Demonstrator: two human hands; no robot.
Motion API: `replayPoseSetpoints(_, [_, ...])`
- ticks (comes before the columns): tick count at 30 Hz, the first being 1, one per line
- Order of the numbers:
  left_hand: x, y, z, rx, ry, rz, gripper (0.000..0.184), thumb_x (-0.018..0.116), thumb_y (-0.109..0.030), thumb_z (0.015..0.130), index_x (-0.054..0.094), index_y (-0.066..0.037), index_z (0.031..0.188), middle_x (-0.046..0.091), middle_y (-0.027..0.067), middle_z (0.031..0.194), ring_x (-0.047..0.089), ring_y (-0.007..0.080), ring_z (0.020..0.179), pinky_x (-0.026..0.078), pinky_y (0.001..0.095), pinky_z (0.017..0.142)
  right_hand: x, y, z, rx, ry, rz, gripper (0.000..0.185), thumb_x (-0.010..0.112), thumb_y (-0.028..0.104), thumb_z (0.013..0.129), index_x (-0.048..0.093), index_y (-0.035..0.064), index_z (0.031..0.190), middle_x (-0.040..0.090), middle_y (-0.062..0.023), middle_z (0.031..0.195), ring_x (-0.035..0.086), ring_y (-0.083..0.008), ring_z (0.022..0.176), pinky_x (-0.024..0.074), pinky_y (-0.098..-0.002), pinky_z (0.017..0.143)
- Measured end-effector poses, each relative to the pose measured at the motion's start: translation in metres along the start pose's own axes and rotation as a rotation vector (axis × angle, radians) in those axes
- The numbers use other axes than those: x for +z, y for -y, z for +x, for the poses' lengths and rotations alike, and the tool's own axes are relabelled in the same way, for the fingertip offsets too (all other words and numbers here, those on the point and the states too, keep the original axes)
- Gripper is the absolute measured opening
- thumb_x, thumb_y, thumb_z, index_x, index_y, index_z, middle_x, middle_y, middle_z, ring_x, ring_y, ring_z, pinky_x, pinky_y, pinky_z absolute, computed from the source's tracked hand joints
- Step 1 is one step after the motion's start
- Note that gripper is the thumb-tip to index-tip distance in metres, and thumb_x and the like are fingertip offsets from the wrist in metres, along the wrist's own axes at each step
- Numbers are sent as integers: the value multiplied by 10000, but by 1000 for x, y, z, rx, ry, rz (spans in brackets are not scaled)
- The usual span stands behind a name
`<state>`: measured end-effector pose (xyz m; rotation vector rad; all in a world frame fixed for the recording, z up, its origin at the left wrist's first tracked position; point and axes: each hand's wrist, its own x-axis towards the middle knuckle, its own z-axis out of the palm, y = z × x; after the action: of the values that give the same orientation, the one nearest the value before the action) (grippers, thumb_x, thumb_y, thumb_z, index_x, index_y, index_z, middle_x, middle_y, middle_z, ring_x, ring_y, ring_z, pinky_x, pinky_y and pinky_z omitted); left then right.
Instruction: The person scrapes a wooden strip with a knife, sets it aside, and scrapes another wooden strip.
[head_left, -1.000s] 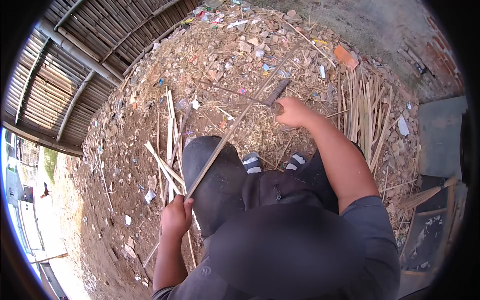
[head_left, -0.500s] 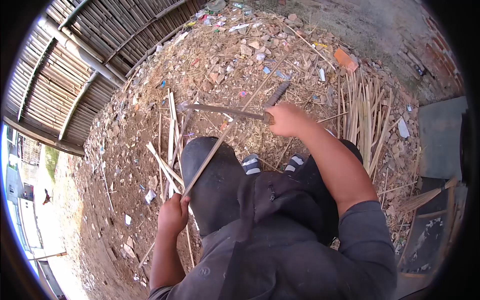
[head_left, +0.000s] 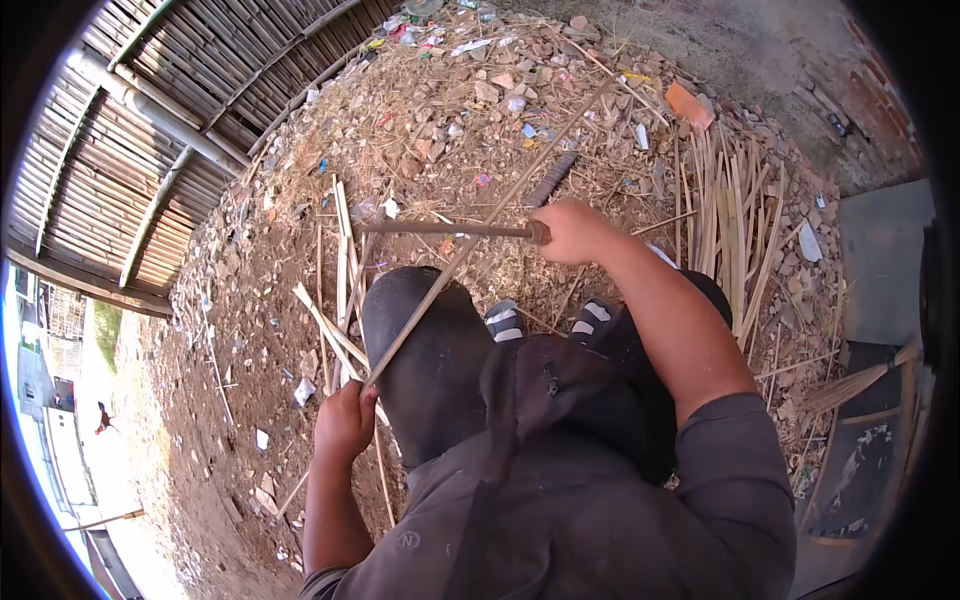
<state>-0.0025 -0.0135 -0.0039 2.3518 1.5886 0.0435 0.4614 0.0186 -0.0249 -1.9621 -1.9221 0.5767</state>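
Note:
My left hand is closed around the lower end of a long thin bamboo strip, which slants up and right past my knee. My right hand grips the handle of a long-bladed knife. The blade points left and crosses the strip in front of my knees; whether the two touch is hard to tell. A dark ribbed rod-like object lies on the ground just beyond my right hand.
Split bamboo strips are piled at the right, and more pale strips lie beside my left knee. A bamboo fence stands at the left. An orange brick piece sits near the wall. Rubble and litter cover the ground.
Since a second ago my right hand has moved slightly left and toward me, and the blade has swung from a slant to nearly level. My left hand has shifted slightly left with the strip.

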Motion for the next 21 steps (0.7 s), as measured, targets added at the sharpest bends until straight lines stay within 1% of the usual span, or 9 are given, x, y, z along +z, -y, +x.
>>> replayPoseSetpoints(2, [-3, -1, 1, 3, 13, -20, 387, 548, -364, 1035, 591, -8, 890, 652, 283, 773, 638, 509, 773, 489, 590, 674, -9, -21, 9, 140, -1, 124, 258, 680, 196, 762, 696, 47, 973, 711, -200, 880, 705, -392, 883, 548, -506, 794])
replayPoseSetpoints(5, [-14, -7, 3, -23, 41, -41, 414, 534, -357, 1044, 597, 10, 861, 643, 286, 762, 635, 506, 777, 487, 581, 679, -7, -24, 11, 125, -107, 94, 251, 715, 196, 737, 705, 44, 937, 698, -213, 857, 686, -407, 843, 532, -482, 741])
replayPoseSetpoints(9, [-18, 4, 9, 49, 88, -98, 434, 522, -363, 1051, 589, 18, 854, 642, 284, 763, 625, 514, 766, 485, 560, 674, -5, 28, -6, -83, 21, -169, 253, 719, 205, 741, 704, 56, 945, 696, -199, 825, 689, -391, 814, 533, -476, 731])
replayPoseSetpoints(13, [-23, -2, 15, -56, 184, -205, 485, 474, -404, 1072, 619, 23, 896, 647, 272, 767, 630, 484, 760, 493, 525, 709, -1, -8, 17, 80, 60, 84, 272, 706, 220, 759, 698, 59, 979, 700, -203, 834, 691, -390, 817, 534, -495, 736])
replayPoseSetpoints(14, [-24, 1, 16, -60, 197, -217, 487, 470, -407, 1073, 623, 23, 903, 648, 270, 768, 633, 479, 763, 494, 523, 713, 6, -11, 17, 26, -46, 55, 308, 708, 231, 762, 701, 58, 1017, 708, -204, 852, 693, -392, 829, 537, -496, 739])
replayPoseSetpoints(16, [-23, 10, 17, -69, 236, -233, 493, 462, -412, 1075, 632, 22, 917, 650, 266, 770, 638, 469, 769, 496, 518, 722, 10, 0, 8, -20, -56, -17, 375, 707, 240, 770, 708, 74, 1106, 714, -205, 870, 696, -391, 833, 541, -487, 741])
replayPoseSetpoints(17, [-24, 10, 19, -55, 236, -233, 492, 462, -411, 1075, 632, 23, 917, 650, 267, 773, 637, 471, 771, 496, 519, 722, 13, 7, 6, -38, -59, -48, 410, 707, 244, 775, 712, 81, 1151, 717, -206, 879, 697, -391, 835, 544, -482, 742])
replayPoseSetpoints(18, [-27, 7, 18, -46, 240, -232, 492, 463, -410, 1074, 632, 23, 916, 650, 269, 775, 637, 473, 772, 496, 519, 722, -2, 36, -1, 7, 44, -154, 436, 697, 229, 787, 710, 100, 1203, 722, -208, 902, 701, -392, 844, 547, -480, 747])
replayPoseSetpoints(21, [-23, 4, 16, -40, 235, -216, 483, 469, -410, 1071, 635, 23, 935, 650, 282, 789, 634, 490, 789, 493, 534, 730, 14, -8, 19, 35, -75, 86, 405, 686, 202, 793, 716, 110, 1186, 720, -204, 892, 702, -394, 849, 546, -490, 745])
